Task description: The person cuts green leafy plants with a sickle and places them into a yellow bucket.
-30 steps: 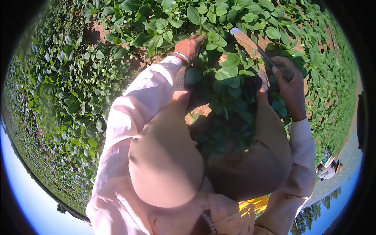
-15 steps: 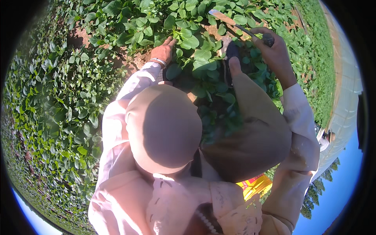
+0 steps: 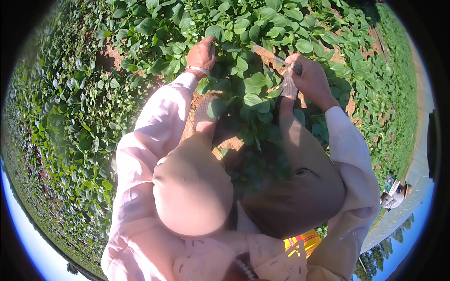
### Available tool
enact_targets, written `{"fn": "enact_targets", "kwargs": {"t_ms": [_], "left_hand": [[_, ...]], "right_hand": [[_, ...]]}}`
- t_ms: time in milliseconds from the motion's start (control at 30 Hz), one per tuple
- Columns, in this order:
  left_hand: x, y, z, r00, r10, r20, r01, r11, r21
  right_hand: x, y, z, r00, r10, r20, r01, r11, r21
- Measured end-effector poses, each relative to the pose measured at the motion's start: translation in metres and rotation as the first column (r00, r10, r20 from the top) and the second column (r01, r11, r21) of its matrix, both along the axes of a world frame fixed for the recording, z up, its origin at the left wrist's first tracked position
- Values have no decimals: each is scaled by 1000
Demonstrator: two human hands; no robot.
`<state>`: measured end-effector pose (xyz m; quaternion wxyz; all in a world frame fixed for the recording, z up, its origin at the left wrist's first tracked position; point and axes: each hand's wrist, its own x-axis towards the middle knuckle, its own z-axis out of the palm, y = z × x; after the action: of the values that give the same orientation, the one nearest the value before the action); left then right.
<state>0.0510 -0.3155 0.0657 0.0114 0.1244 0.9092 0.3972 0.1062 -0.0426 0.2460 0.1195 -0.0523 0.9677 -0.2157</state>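
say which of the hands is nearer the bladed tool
Right. The right hand grips the bladed tool by its handle; the left hand is among the leaves, left of the tool and apart from it.

The person has two hands, a left hand (image 3: 201,55) and a right hand (image 3: 311,82), with one knife (image 3: 268,54) in the right fingers (image 3: 294,58). One pale wristband (image 3: 198,70) sits just below the left fingers (image 3: 209,41). Two checked shoes (image 3: 205,107) show, each below one hand's fingers. Farther below are one bead string (image 3: 244,268) and one yellow-and-red item (image 3: 307,243); one other person (image 3: 393,199) is well right of the right fingers. Leafy plants (image 3: 255,100) around the fingers overlap too much to count.
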Motion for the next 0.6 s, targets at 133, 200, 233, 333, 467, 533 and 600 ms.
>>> {"fn": "enact_targets", "kwargs": {"t_ms": [133,200,233,333,467,533,600], "left_hand": [[-38,24,-22,991,-12,-136,6,999,-43],[-32,53,-28,986,-166,-7,161,962,-219],[-20,69,-24,963,-254,93,271,909,-316],[8,69,-48,936,-348,-57,294,859,-419],[9,71,-38,919,-393,24,367,833,-413],[5,63,-34,914,-401,58,385,815,-433],[-13,63,-14,950,-309,-47,289,925,-245]], "right_hand": [[-36,-24,-28,988,13,-155,-18,999,-27],[-50,-21,-46,987,-12,-161,-1,997,-80],[-55,-16,-56,991,-12,-132,-2,994,-106],[-70,-24,-76,994,46,-97,-57,992,-109],[-71,8,-107,987,-132,-89,136,989,49],[-69,12,-113,983,-183,-35,182,983,-30],[-68,15,-113,978,-208,-36,205,977,-62]]}}
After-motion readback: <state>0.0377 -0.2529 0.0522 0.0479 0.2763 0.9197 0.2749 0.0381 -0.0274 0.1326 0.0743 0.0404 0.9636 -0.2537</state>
